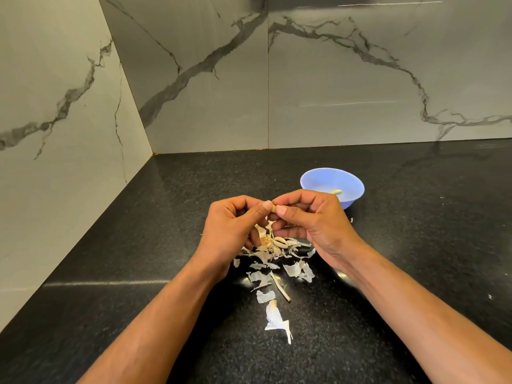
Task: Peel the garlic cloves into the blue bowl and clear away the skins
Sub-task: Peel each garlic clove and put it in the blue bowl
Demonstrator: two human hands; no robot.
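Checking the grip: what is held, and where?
A garlic clove, pinched at its top end between thumbs and fingers of the left hand and right hand.

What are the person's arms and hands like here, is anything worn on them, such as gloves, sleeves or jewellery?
Nothing is worn that this view shows. The left hand and the right hand are bare, with no gloves, and no rings or watch can be seen. Both forearms are bare right to the bottom edge of the picture, with no sleeve in view. The fingernails are short and unpainted.
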